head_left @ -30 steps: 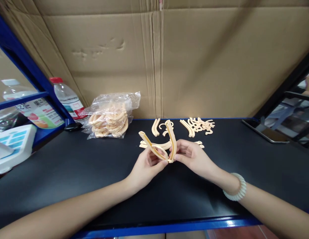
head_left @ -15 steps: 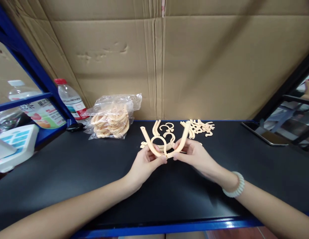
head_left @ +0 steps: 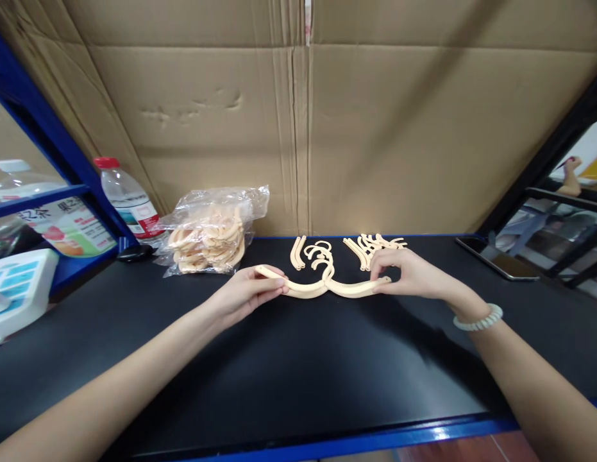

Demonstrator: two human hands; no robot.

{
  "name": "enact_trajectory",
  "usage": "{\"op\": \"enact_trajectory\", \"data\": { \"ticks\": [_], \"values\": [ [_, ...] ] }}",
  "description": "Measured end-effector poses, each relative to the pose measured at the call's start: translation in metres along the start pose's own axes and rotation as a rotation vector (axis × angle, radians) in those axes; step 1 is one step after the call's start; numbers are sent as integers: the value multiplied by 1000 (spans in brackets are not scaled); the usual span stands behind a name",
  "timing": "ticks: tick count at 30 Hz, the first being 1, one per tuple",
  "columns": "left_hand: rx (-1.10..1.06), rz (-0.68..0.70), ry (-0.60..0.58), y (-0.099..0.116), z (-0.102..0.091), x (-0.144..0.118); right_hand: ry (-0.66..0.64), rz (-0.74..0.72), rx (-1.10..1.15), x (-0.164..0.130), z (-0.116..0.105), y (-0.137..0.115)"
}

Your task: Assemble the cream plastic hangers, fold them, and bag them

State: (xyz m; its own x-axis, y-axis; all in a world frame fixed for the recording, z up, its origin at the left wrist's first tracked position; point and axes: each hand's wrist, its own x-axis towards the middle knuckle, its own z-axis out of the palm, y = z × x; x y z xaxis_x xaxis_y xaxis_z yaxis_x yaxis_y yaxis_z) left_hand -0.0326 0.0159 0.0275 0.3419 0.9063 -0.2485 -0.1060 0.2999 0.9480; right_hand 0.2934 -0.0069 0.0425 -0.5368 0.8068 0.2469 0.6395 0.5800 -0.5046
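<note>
You are holding a pale cream hanger (head_left: 326, 286) spread wide above the middle of the black table (head_left: 298, 378). Your left hand (head_left: 254, 290) is pinching its left arm between thumb and fingers, and your right hand (head_left: 399, 273) is gripping its right arm near the outer end.

As far as you are showing it, the joining of this one is looking done: both arms are meeting at the centre, with a hook (head_left: 329, 271) rising there. More hook shapes are crowding just beyond, so you may be holding it over or against others; the overlap is hiding which.

Parts are lying separate on the far side: a pair of curved strips (head_left: 297, 253) to the left, more strips (head_left: 356, 253) to the right, and a pile of small hooks (head_left: 382, 242) beside those. These are seeming unjoined. A clear bag (head_left: 209, 237) at far left is holding more cream pieces.

The hanger itself is looking smooth and rounded, its two arms bowing downward in shallow curves, with a small hole showing near the right tip.
</note>
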Motion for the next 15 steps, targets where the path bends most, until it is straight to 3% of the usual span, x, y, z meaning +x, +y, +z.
{"op": "enact_trajectory", "data": {
  "ticks": [4, 9, 12, 15],
  "values": [
    [428, 83, -104, 3, -7, 3, -130, 42, -92, -2, 2, 13],
    [1218, 555, -122, 6, -7, -4, -174, 72, -108, -3, 8, 19],
    [1348, 677, -146, 3, -5, -5, -179, 82, -108, -3, 8, 21],
    [1280, 757, -97, 6, 1, -8, -189, 107, -111, -4, 7, 21]
  ]
}}
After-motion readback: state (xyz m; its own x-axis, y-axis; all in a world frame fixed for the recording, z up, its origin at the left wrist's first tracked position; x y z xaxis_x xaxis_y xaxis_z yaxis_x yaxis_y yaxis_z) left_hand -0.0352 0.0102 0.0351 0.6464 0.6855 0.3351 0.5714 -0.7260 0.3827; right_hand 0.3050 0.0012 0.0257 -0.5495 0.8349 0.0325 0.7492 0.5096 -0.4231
